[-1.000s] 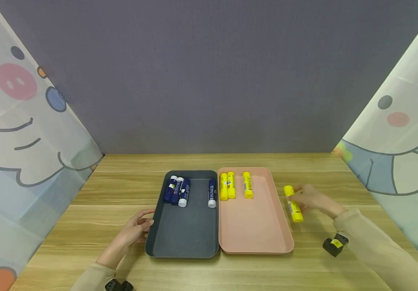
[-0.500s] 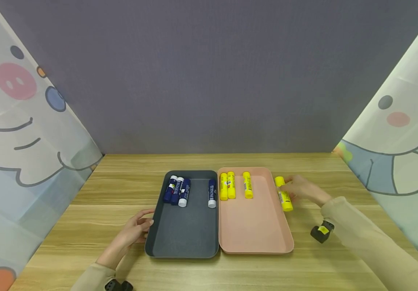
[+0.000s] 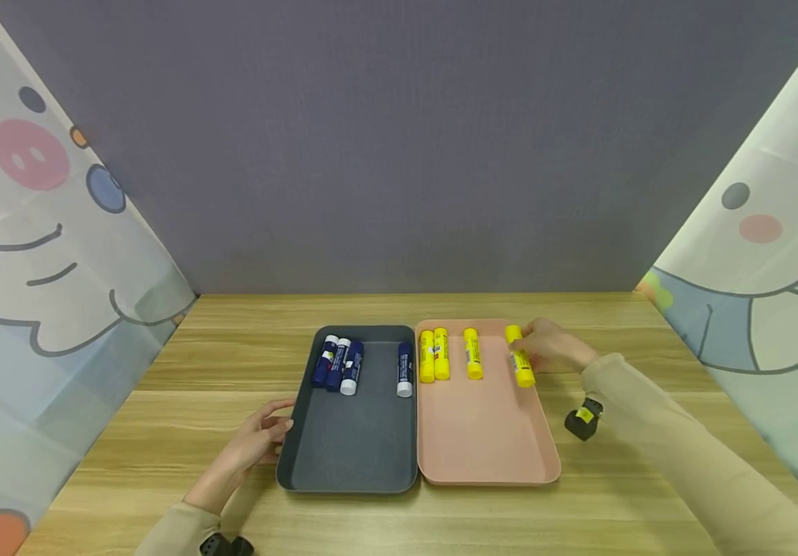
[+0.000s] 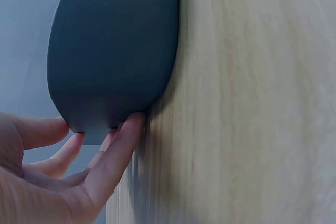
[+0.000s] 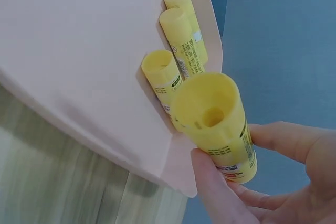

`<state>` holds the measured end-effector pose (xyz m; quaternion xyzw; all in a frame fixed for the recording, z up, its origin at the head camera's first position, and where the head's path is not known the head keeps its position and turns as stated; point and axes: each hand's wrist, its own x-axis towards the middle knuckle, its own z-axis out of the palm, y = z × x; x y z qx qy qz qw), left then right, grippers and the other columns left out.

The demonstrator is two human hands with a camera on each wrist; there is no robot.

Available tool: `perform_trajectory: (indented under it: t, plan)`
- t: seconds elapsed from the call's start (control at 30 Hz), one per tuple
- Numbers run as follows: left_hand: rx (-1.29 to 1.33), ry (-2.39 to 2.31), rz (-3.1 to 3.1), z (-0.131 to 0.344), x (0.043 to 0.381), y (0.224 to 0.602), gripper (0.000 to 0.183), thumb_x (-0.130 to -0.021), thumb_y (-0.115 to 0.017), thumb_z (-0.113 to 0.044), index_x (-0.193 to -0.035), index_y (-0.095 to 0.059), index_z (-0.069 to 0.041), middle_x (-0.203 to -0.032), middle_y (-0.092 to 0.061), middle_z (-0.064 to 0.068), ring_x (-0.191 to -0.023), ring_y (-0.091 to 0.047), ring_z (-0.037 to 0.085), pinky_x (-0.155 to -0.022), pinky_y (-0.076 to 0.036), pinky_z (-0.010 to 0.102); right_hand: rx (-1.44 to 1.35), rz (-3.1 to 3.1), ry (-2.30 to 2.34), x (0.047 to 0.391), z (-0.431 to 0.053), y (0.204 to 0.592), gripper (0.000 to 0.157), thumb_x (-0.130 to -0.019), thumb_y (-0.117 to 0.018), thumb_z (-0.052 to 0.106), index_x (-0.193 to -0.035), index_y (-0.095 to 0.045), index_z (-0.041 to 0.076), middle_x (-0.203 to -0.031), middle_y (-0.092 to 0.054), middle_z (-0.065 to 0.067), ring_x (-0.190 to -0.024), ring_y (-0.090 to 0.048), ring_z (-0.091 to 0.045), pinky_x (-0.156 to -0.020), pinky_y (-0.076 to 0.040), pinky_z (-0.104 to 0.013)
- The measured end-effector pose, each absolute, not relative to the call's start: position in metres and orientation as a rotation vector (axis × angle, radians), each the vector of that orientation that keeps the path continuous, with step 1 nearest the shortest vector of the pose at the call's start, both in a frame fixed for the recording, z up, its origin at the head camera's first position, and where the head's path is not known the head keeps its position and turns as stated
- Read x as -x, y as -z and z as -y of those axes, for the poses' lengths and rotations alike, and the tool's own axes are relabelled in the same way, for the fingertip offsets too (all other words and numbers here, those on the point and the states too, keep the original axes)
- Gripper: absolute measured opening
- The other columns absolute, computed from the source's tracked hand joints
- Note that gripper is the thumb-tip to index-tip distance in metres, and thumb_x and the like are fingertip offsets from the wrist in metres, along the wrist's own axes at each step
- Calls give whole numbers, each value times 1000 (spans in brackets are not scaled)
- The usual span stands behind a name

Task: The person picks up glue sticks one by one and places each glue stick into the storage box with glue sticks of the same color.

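Observation:
My right hand (image 3: 550,345) pinches a yellow glue stick (image 5: 220,129) between thumb and fingers, over the right side of the pink tray (image 3: 489,440). Its hollow end, with a small knob inside, faces the right wrist camera. Three more yellow glue sticks (image 3: 472,354) lie in the far part of that tray, two of them side by side. At the dark grey tray (image 3: 353,455), my left hand (image 3: 253,440) touches the left edge with extended fingertips; in the left wrist view the thumb (image 4: 44,131) is at the rim and the fingers are against the outer wall.
Inside the grey tray, three dark blue glue sticks (image 3: 338,365) with white ends lie together at the far left, and another blue glue stick (image 3: 404,371) lies by the right wall. Both trays stand edge to edge on a wooden table (image 3: 614,510). A grey panel (image 3: 413,154) rises behind.
My right hand has carried the yellow glue stick leftward and slightly away, from beside the pink tray to over its right edge. My left hand and both trays have stayed put.

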<state>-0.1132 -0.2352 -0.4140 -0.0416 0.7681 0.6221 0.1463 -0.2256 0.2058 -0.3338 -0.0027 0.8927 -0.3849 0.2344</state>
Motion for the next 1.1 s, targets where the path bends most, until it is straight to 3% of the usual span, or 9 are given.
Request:
perform_trajectory:
  t: [0.2,0.27,0.37,0.47,0.7,0.97,1.1]
  plan:
    - [117,-1795,-2205,235,114,414,45,-91,-46,-9,-132,-30,2,-111,-50,22,-78,-59,21,-64,-50,39,30,-2439,1074,237,-198,337,33,-86,-54,13,-105,-49,-13,-86,-55,-14,-61,-58,-15,-66,-51,-34]
    - [114,-1795,-2205,235,113,414,45,-91,-46,-8,-132,-30,2,-111,-50,22,-78,-59,21,-64,-50,39,30,-2447,1062,239,-194,338,23,-86,-54,14,-94,-52,-8,-76,-53,-8,-56,-55,-13,-62,-51,-31]
    - [110,-1794,-2203,236,113,414,45,-91,-46,-8,-132,-30,2,-111,-50,22,-78,-59,21,-64,-50,39,45,-2476,1031,243,-189,340,17,-86,-54,13,-76,-48,1,-64,-46,-2,-51,-50,-12,-55,-48,-28]
    - [113,-1793,-2203,236,114,414,46,-91,-46,-9,-133,-30,2,-111,-50,22,-78,-59,21,-64,-50,39,47,-2494,1012,246,-185,342,20,-86,-53,13,-70,-45,5,-61,-44,-1,-51,-50,-11,-55,-48,-28]
    - [121,-1795,-2200,236,114,413,46,-91,-46,-9,-133,-30,1,-112,-50,22,-78,-59,21,-64,-50,39,-32,-2502,982,256,-178,350,17,-84,-54,14,-83,-44,1,-74,-46,-7,-55,-52,-15,-60,-51,-32]
    - [115,-1788,-2207,235,113,413,46,-91,-46,-9,-132,-30,2,-110,-50,21,-77,-58,20,-63,-50,38,-151,-2472,996,265,-171,364,47,-84,-56,16,-118,-34,-8,-92,-44,-12,-68,-54,-20,-64,-52,-32]
    - [117,-1792,-2204,235,113,413,46,-91,-46,-8,-132,-30,2,-109,-51,20,-76,-58,19,-63,-50,38,-153,-2474,976,268,-169,368,48,-84,-56,15,-120,-34,-8,-89,-47,-13,-68,-55,-21,-66,-51,-34]
